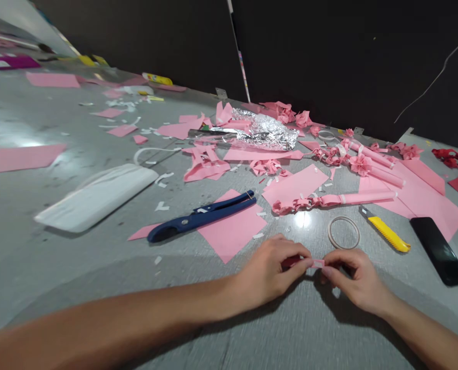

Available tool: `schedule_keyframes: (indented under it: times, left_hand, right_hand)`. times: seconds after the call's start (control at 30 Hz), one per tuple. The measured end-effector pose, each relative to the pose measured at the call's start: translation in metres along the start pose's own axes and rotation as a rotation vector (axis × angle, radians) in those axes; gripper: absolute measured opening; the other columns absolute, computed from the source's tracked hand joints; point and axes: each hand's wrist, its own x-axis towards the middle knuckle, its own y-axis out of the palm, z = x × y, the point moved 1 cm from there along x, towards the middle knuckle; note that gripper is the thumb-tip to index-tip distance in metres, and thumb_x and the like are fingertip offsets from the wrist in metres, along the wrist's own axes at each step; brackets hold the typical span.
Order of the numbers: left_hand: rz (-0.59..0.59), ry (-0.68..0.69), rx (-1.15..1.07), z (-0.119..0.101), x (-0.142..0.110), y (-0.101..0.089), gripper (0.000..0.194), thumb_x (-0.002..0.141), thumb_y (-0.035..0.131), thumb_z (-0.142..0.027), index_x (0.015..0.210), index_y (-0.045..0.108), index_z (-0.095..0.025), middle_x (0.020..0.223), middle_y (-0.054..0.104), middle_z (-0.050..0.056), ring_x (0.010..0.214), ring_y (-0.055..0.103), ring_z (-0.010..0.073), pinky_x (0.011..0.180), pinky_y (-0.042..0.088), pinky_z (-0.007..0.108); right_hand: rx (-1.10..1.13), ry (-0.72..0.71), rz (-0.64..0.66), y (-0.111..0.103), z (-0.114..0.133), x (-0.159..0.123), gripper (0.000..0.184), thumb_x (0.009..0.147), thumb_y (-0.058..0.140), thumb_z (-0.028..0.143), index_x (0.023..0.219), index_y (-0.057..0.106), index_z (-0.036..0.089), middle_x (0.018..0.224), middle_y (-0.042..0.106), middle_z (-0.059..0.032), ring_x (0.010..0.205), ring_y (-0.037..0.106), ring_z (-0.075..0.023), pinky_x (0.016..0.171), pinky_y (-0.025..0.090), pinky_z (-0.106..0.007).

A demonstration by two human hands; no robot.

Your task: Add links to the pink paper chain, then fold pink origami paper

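Note:
Between my two hands, low over the grey surface, stretches a small pink paper strip with a whitish patch on it. My left hand pinches its left end between thumb and fingers; most of the paper is hidden in that hand. The right end is pinched by my right hand. Just beyond my right hand lies a ring-shaped roll of tape. A yellow box cutter rests to its right. Left of my hands, dark blue scissors lie on a square pink paper sheet.
Pink rolled-paper flower stems lie beyond the tape. Crumpled foil sits among pink scraps near the dark wall. A black phone is at right. A white pouch with a strap lies at left, a glue stick farther back.

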Motion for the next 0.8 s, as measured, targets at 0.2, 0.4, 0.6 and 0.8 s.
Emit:
schedule_keyframes:
  times: [0.2,0.4,0.6,0.8]
  left_hand:
    - [-0.017,0.107,0.091,-0.001,0.0,-0.003,0.028,0.107,0.056,-0.03,0.091,0.077,-0.02,0.074,0.077,0.0,0.066,0.062,0.0154,0.084,0.039,0.036]
    - [-0.009,0.242,0.22,-0.001,-0.001,-0.008,0.03,0.109,0.052,-0.026,0.094,0.077,-0.022,0.074,0.074,0.001,0.075,0.063,0.0181,0.094,0.035,0.041]
    - [-0.063,0.312,0.305,-0.004,0.0,-0.007,0.025,0.109,0.056,-0.025,0.095,0.075,-0.022,0.077,0.072,-0.001,0.081,0.062,0.0187,0.104,0.03,0.044]
    - [-0.361,0.422,0.351,-0.006,-0.008,-0.011,0.01,0.104,0.064,-0.024,0.103,0.074,-0.024,0.106,0.076,0.006,0.105,0.062,0.0243,0.106,0.036,0.045]
  right_hand:
    - [0.052,0.034,0.057,-0.002,0.001,0.001,0.034,0.102,0.063,0.043,0.084,0.08,0.019,0.072,0.08,-0.0045,0.057,0.066,-0.0139,0.058,0.05,-0.026]
    - [0.042,0.038,0.098,-0.004,0.0,0.002,0.036,0.103,0.062,0.042,0.081,0.079,0.019,0.07,0.079,-0.0035,0.059,0.066,-0.0145,0.06,0.05,-0.026]
    - [0.091,0.109,0.152,-0.003,0.007,0.003,0.032,0.1,0.064,0.038,0.077,0.077,0.019,0.067,0.078,-0.0039,0.054,0.062,-0.0131,0.056,0.047,-0.025]
    - [0.335,0.25,0.099,0.009,0.006,0.0,0.035,0.093,0.075,0.05,0.077,0.076,0.019,0.065,0.076,-0.0031,0.047,0.058,-0.0109,0.049,0.046,-0.022]
